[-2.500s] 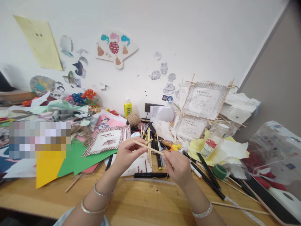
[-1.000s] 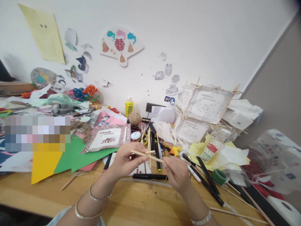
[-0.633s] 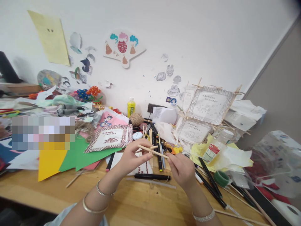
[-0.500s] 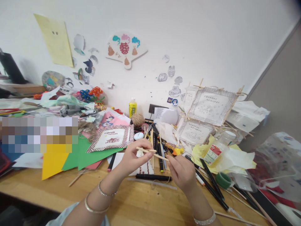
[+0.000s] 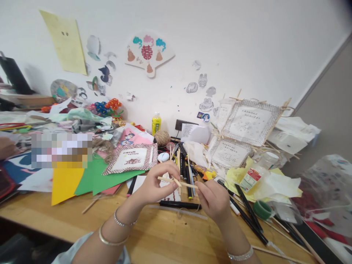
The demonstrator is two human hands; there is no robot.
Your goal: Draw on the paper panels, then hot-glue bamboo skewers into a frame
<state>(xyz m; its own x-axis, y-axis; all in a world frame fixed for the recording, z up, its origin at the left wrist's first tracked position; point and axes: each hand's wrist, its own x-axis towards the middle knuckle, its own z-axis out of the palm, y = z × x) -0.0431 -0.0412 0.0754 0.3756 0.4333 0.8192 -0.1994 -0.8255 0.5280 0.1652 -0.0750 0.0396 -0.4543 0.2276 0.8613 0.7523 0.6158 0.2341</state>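
Above the front of the table, my left hand (image 5: 161,185) pinches two pale wooden sticks between thumb and fingers. The longer wooden stick (image 5: 188,185) runs sideways, and its right end sits in the closed fingertips of my right hand (image 5: 214,200). A short wooden stick (image 5: 176,181) crosses it at a slant near my left thumb. How the two are joined at the crossing is too small to make out. Beneath my hands lie a black marker (image 5: 180,205) and a white cloth piece (image 5: 170,194) with dark red marks, partly hidden by my left hand.
A framed cloth picture (image 5: 132,159) rests on green paper (image 5: 110,182) at left. Twine (image 5: 162,138) and a yellow bottle (image 5: 156,124) stand behind. At right are stick-framed pictures (image 5: 246,123), a clear bottle (image 5: 251,176), green tape (image 5: 261,209) and several markers.
The short stick has turned from lying nearly along the longer one to crossing it at a slant. Both hands keep their grip; the view has shifted slightly.
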